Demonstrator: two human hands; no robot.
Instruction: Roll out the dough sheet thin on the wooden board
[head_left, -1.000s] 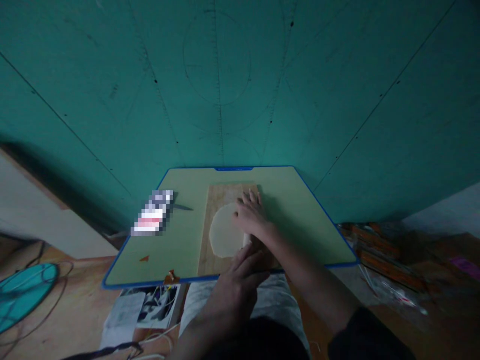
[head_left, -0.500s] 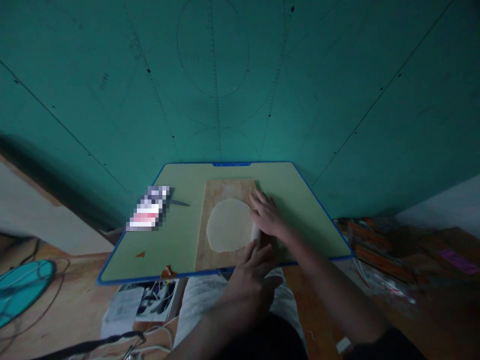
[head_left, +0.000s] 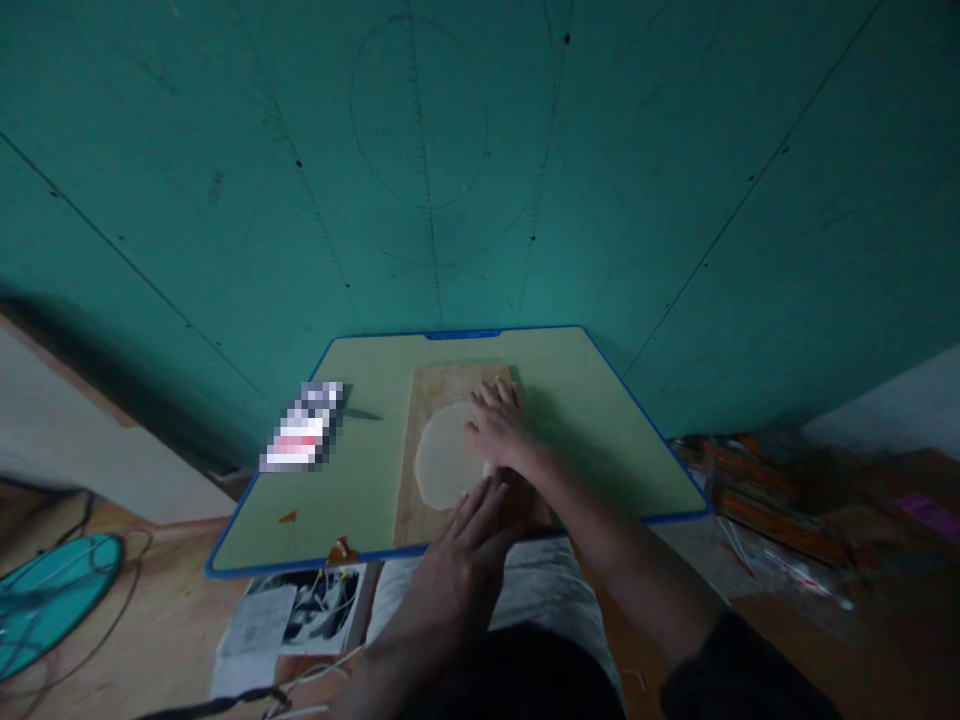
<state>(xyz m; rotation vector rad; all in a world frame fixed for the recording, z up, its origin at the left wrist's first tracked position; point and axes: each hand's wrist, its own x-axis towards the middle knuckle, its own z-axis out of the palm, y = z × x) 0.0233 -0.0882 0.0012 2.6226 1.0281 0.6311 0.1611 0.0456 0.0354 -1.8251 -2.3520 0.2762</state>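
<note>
A flat round of pale dough [head_left: 442,465] lies on a wooden board [head_left: 431,392], which rests on a light green mat with a blue rim [head_left: 352,480]. My right hand [head_left: 501,430] lies flat, fingers stretched, over the dough's right part. My left hand [head_left: 472,530] lies flat just nearer me, fingers pointing forward. Between the two palms a short pale piece of a roller [head_left: 490,469] shows; the rest of it is hidden under my hands.
A knife blade [head_left: 365,414] and a blurred-out packet [head_left: 304,438] lie on the mat's left side. A teal wall [head_left: 450,150] rises right behind. A teal fan guard [head_left: 45,590], papers and cables [head_left: 300,605] lie on the floor at left, and clutter [head_left: 757,510] at right.
Half a second ago both hands and the roller were off the dough's right edge. They have since slid left, back over its right part.
</note>
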